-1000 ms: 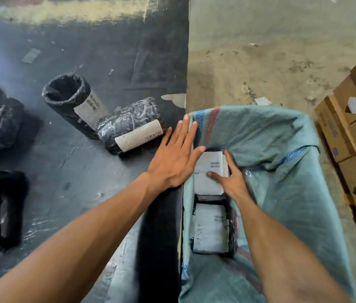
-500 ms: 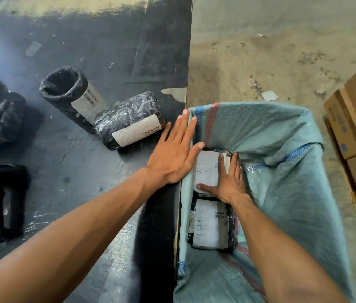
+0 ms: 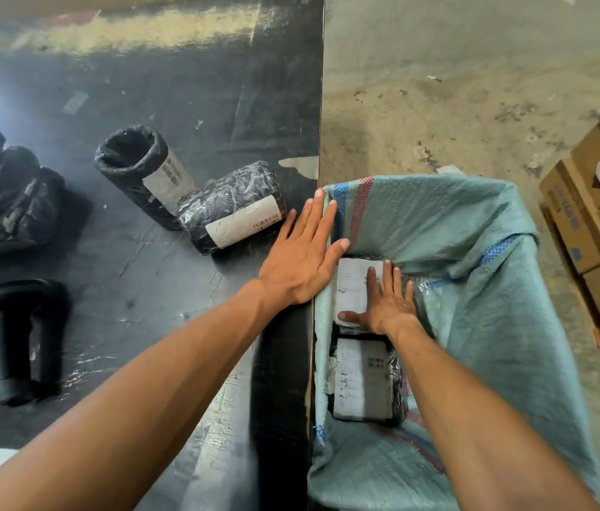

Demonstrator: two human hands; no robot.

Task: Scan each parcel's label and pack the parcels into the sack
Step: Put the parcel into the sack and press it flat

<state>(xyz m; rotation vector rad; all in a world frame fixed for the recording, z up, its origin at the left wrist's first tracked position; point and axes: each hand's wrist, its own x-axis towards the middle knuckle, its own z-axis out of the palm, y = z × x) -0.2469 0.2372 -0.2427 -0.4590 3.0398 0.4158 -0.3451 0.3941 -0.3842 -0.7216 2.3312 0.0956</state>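
Parcel lying flat in the sack, far of a second labelled parcel, pressed under the right hand, fingers now laid flat and released across the label rather than pinching its edge as a second ago; seated, by that sign, and needing only withdrawal. Left hand open and flat as before on the desk edge, fingertips over the sack rim, grasping nothing. Two rolled parcels and the scanner untouched on the desk, further parcels at the left edge, so scanning and packing judged unfinished.
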